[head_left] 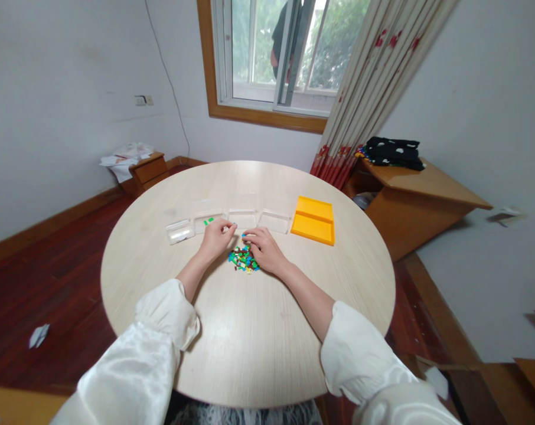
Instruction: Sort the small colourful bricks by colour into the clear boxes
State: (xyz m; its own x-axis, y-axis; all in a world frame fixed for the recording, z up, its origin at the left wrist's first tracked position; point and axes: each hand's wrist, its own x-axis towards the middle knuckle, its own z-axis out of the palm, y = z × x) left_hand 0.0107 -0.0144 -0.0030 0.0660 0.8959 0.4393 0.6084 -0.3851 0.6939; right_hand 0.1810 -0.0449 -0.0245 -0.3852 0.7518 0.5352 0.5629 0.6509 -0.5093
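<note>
A small heap of coloured pieces (pixel 243 260), green, blue, yellow and red, lies near the middle of the round pale wooden table (pixel 250 330). My left hand (pixel 217 236) rests just left of the heap with fingers curled in a pinch on a tiny green piece. On the heap's right side lies my right hand (pixel 263 248), its fingertips pinched on a small blue piece. Behind my hands is a row of clear plastic trays (pixel 232 222); one holds green pieces (pixel 208 221).
An orange tray (pixel 314 219) sits right of the clear ones. A wooden desk (pixel 418 195) with dark spotted cloth stands at the right, by a curtain. A low cabinet with papers (pixel 137 165) is at the left wall. A person stands outside the window (pixel 280 41).
</note>
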